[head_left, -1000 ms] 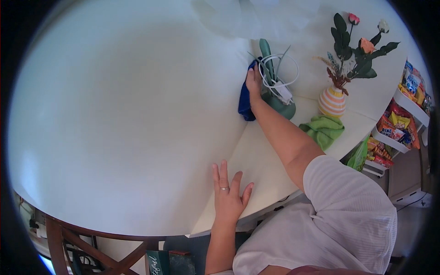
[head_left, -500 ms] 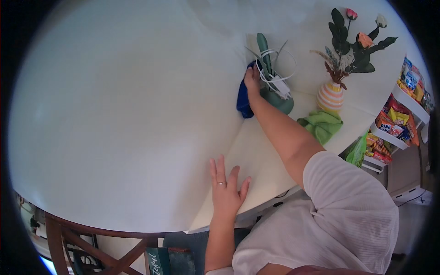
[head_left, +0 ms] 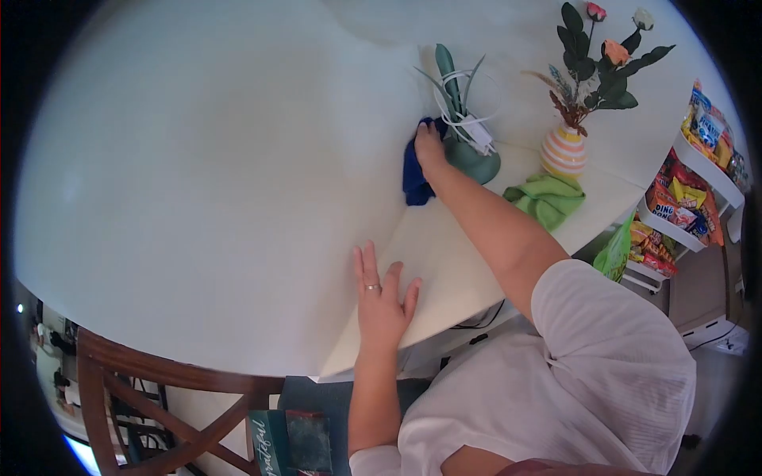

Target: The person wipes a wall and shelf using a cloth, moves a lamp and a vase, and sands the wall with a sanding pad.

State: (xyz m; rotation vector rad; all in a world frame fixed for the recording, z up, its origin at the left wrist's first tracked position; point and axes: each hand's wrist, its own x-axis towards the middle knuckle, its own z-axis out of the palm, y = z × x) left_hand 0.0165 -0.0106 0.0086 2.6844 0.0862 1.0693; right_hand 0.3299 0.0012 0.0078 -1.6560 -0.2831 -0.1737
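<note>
My right hand (head_left: pixel 430 148) presses on a dark blue cloth (head_left: pixel 415 176) on the white table, right beside a green vase (head_left: pixel 474 161) that holds green leaves and a looped white cable (head_left: pixel 478 135). My left hand (head_left: pixel 382 305) lies on the table near its front edge, fingers spread, a ring on one finger, nothing in it. A green cloth (head_left: pixel 546 198) lies crumpled in front of a striped vase (head_left: pixel 564 151) with artificial-looking flowers.
A white tiered rack (head_left: pixel 675 226) with snack packets stands at the right, a green bag (head_left: pixel 614 252) beside it. At the lower left is a wooden chair (head_left: pixel 167 366). Books (head_left: pixel 308 444) lie below the table's edge. A cable hangs under the table.
The view has shifted, so the table's things sit a little higher and further left. My right hand with the blue cloth has moved slightly toward me from beside the green vase.
</note>
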